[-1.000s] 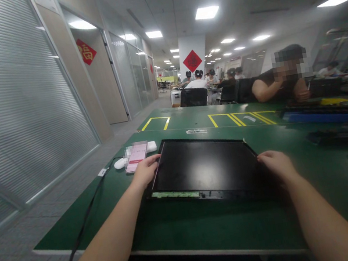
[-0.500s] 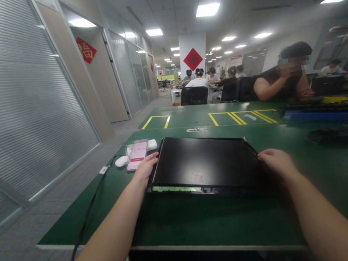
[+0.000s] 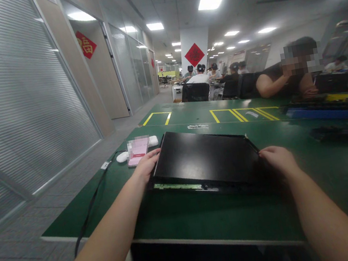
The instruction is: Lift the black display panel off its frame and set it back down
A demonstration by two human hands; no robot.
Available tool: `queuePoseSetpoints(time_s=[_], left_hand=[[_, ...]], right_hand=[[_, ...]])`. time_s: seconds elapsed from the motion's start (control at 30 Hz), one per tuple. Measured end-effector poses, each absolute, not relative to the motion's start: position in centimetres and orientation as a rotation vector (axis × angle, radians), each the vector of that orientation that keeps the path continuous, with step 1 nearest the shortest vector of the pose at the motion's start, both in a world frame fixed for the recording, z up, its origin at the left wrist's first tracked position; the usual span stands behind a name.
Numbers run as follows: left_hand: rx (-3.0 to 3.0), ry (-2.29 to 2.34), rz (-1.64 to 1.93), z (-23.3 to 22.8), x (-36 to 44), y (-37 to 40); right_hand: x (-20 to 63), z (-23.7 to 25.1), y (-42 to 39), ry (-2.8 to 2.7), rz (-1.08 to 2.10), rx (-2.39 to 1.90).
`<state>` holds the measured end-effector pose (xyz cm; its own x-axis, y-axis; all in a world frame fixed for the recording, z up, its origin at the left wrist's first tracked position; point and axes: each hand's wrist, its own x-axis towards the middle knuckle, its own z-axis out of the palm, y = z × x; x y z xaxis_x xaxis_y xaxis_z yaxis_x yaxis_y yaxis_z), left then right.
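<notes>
Black and glossy, the screen [image 3: 204, 154] is near the middle of the green worktop [image 3: 201, 215], dark face upward, with a green strip [image 3: 176, 186] along its near edge; the left hand [image 3: 148, 166] has its fingers along the left side, though how firmly they close on it cannot be told; the right hand [image 3: 279, 159] pinches the opposite edge between thumb and fingers; holding it by both sides probably keeps it steady and its face untouched; whether the underside rests fully on the worktop is hidden; a phone [image 3: 139, 153] lies just beyond the left hand, perhaps so as to be within reach; yellow tape [image 3: 238, 115] farther off seems to mark out places.
</notes>
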<state>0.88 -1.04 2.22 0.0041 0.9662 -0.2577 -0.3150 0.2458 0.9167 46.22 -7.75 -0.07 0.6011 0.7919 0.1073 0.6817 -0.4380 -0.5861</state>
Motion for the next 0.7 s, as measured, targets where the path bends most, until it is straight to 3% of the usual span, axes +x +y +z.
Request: queuePoseSetpoints(time_s=[0.7], left_hand=[[0.866,1.148,1.116,2.01,0.66,-0.95]], right_hand=[[45.88,0.22,-7.93,-1.170,0.226,-2.235]])
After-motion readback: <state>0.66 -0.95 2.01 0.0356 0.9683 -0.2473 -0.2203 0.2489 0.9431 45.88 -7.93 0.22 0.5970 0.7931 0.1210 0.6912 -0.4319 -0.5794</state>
